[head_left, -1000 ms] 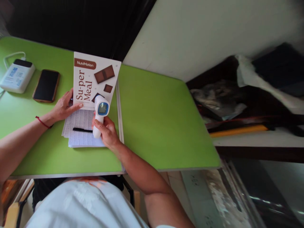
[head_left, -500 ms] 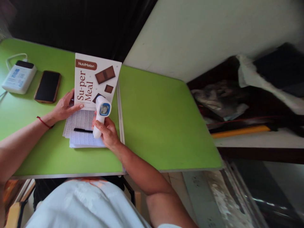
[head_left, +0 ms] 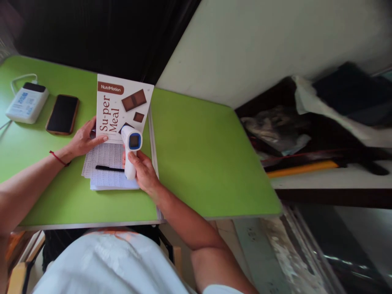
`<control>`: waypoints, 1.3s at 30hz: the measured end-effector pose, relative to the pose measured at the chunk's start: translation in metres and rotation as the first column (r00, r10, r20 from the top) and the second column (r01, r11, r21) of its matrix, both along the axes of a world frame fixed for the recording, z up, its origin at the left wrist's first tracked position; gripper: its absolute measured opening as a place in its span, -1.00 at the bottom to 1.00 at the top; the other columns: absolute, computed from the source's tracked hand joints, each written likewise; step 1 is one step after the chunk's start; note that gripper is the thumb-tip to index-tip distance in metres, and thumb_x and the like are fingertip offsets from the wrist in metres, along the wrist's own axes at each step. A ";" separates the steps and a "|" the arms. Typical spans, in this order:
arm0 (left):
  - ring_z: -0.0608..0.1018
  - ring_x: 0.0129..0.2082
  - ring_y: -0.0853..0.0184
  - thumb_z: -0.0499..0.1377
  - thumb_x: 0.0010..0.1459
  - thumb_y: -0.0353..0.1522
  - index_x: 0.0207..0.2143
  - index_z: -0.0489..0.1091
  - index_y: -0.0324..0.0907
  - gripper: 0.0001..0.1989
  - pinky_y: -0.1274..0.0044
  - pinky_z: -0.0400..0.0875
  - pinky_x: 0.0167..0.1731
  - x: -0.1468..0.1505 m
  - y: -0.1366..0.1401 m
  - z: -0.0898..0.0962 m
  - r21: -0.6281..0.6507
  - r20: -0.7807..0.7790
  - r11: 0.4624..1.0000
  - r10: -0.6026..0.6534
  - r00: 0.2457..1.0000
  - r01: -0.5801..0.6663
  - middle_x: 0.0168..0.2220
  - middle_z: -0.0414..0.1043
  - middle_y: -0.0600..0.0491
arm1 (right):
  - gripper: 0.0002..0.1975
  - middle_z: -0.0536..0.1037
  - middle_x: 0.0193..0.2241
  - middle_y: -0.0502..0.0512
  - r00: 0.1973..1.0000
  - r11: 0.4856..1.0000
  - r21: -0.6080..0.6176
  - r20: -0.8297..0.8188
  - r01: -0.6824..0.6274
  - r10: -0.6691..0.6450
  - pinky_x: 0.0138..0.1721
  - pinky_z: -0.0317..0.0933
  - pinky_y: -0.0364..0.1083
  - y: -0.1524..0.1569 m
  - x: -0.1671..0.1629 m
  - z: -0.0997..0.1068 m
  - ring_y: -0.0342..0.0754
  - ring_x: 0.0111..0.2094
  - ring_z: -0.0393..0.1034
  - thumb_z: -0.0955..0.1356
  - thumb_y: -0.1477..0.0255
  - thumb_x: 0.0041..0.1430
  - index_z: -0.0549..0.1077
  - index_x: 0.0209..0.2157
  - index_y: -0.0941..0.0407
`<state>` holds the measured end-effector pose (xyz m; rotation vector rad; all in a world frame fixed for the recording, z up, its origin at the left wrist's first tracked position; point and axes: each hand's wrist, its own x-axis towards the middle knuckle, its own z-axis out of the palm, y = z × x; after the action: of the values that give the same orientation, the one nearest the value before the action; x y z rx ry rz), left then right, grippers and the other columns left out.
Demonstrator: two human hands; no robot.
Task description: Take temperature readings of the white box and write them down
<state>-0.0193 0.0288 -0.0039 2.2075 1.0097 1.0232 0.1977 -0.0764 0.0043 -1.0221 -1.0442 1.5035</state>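
NutriMotion Su-per Meal box (head_left: 114, 110): in the left hand, tilted up, overlapping the written sheets (head_left: 102, 159).
Left hand (head_left: 84, 139): gripping lower-left edge, thumb in front; should hold steady.
Right hand (head_left: 143, 169): wrapped round infrared thermometer (head_left: 131, 159).
Infrared thermometer: before lower-right corner; likely best aimed squarely.
Black pen (head_left: 109, 168): on sheets.

A white box (head_left: 124, 108) with chocolate pictures shows sideways lettering. The white thermometer (head_left: 134, 141), its blue-framed screen grey, overlaps the box's lower right corner.
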 end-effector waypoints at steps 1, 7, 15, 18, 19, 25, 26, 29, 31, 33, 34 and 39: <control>0.55 -0.09 0.09 0.19 0.16 0.04 0.06 0.35 -0.08 -0.46 0.35 0.51 -0.18 0.000 0.000 0.000 0.007 -0.005 1.000 0.000 1.000 0.000 -0.07 0.50 -0.09 | -0.60 0.36 -0.49 -0.06 1.000 1.000 0.016 0.027 0.002 -0.002 -0.46 0.13 -0.11 0.000 0.004 0.004 -0.16 -0.50 0.20 0.44 0.00 0.01 0.39 -0.39 0.04; 0.57 -0.16 0.12 0.18 0.16 0.05 0.10 0.33 -0.09 -0.42 0.39 0.53 -0.29 0.000 0.001 -0.002 0.009 -0.018 1.000 0.027 0.999 -0.027 -0.06 0.49 -0.12 | -0.64 0.36 -0.53 -0.08 0.981 0.998 0.056 0.194 0.003 -0.013 -0.45 0.07 -0.12 -0.005 0.040 0.019 -0.18 -0.51 0.14 0.48 0.08 -0.04 0.43 -0.43 0.08; 0.56 -0.13 0.09 0.20 0.16 0.02 0.12 0.32 -0.10 -0.42 0.35 0.53 -0.23 -0.001 0.000 -0.001 -0.015 -0.014 1.000 0.009 1.000 -0.009 -0.03 0.49 -0.11 | -0.59 0.33 -0.57 -0.07 0.970 0.990 -0.026 0.204 0.137 -0.129 -0.47 0.04 -0.13 -0.024 0.053 -0.005 -0.16 -0.51 0.16 0.47 0.04 -0.04 0.41 -0.50 0.10; 0.56 -0.10 0.08 0.20 0.15 0.03 0.13 0.32 -0.10 -0.40 0.34 0.53 -0.20 -0.001 0.000 0.001 -0.043 -0.013 0.999 0.006 1.000 -0.007 0.00 0.48 -0.12 | -0.59 0.34 -0.58 -0.07 0.962 0.990 -0.003 0.238 0.139 -0.135 -0.48 0.07 -0.13 -0.025 0.056 -0.006 -0.17 -0.53 0.17 0.45 0.03 -0.02 0.41 -0.50 0.11; 0.55 -0.08 0.07 0.21 0.15 0.02 0.14 0.31 -0.11 -0.39 0.35 0.53 -0.19 -0.001 -0.001 0.002 -0.062 -0.009 0.998 0.005 1.000 -0.005 0.01 0.48 -0.12 | -0.59 0.37 -0.57 -0.06 0.950 0.993 0.016 0.287 0.120 -0.119 -0.47 0.10 -0.13 -0.024 0.059 -0.005 -0.16 -0.53 0.19 0.44 0.03 -0.01 0.44 -0.46 0.11; 0.55 0.00 0.07 0.31 0.07 -0.03 0.15 0.29 -0.17 -0.31 0.39 0.53 -0.08 0.003 -0.006 0.015 -0.308 0.101 0.951 0.011 0.995 0.021 0.07 0.47 -0.13 | -0.50 0.58 -0.21 0.18 0.604 0.984 0.153 0.794 -0.095 -0.065 -0.24 0.33 -0.01 -0.013 0.093 0.007 0.07 -0.22 0.45 0.46 0.12 0.00 0.53 -0.08 0.12; 0.55 -0.01 0.07 0.33 0.04 -0.05 0.15 0.29 -0.18 -0.30 0.38 0.53 -0.08 0.004 -0.006 0.017 -0.342 0.124 0.939 0.010 0.992 0.033 0.08 0.47 -0.14 | -0.51 0.57 -0.19 0.20 0.511 0.982 0.146 0.857 -0.121 -0.065 -0.23 0.33 0.01 -0.011 0.097 0.008 0.10 -0.20 0.46 0.45 0.15 0.01 0.53 -0.07 0.13; 0.56 -0.02 0.06 0.38 -0.02 -0.10 0.14 0.31 -0.17 -0.28 0.33 0.52 -0.06 0.004 -0.005 0.019 -0.404 0.148 0.914 0.018 0.989 0.044 0.05 0.49 -0.14 | -0.55 0.57 -0.18 0.23 0.275 0.989 0.082 0.960 -0.124 -0.045 -0.24 0.34 0.02 -0.002 0.101 0.009 0.12 -0.20 0.47 0.44 0.19 0.07 0.53 -0.05 0.13; 0.57 -0.02 0.04 0.40 -0.05 -0.12 0.10 0.35 -0.17 -0.31 0.30 0.52 -0.07 0.004 -0.004 0.019 -0.422 0.133 0.906 0.027 0.991 0.032 0.02 0.52 -0.14 | -0.59 0.57 -0.19 0.22 0.183 0.992 0.072 0.982 -0.104 -0.052 -0.28 0.33 0.01 0.004 0.098 0.007 0.11 -0.23 0.47 0.44 0.20 0.09 0.53 -0.06 0.13; 0.57 -0.03 0.02 0.41 -0.08 -0.12 0.03 0.39 -0.20 -0.35 0.27 0.52 -0.08 0.004 -0.004 0.019 -0.433 0.115 0.901 0.041 0.993 0.013 -0.01 0.53 -0.16 | -0.63 0.57 -0.21 0.19 0.143 0.987 0.106 0.986 -0.123 -0.088 -0.30 0.32 -0.01 0.009 0.093 0.003 0.08 -0.26 0.47 0.44 0.22 0.10 0.53 -0.09 0.11; 0.58 -0.05 0.02 0.41 -0.09 -0.12 0.01 0.40 -0.22 -0.36 0.26 0.52 -0.09 0.004 -0.004 0.019 -0.443 0.113 0.897 0.048 0.992 0.007 -0.01 0.53 -0.17 | -0.65 0.57 -0.22 0.18 0.136 0.981 0.131 0.984 -0.145 -0.111 -0.31 0.32 -0.02 0.011 0.091 0.000 0.06 -0.26 0.46 0.44 0.23 0.11 0.53 -0.11 0.10; 0.59 -0.07 0.04 0.44 -0.12 -0.13 0.01 0.38 -0.29 -0.30 0.23 0.53 -0.08 0.004 -0.006 0.021 -0.489 0.148 0.872 0.083 0.986 0.000 0.02 0.51 -0.21 | -0.63 0.54 -0.25 0.21 0.095 0.930 0.300 0.953 -0.213 -0.286 -0.24 0.34 0.04 0.011 0.088 -0.014 0.09 -0.22 0.42 0.48 0.29 0.08 0.51 -0.08 0.14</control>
<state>-0.0151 0.0226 0.0167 1.6672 1.1009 0.8368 0.2861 -0.0651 -0.0096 -1.8230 -2.1384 0.1949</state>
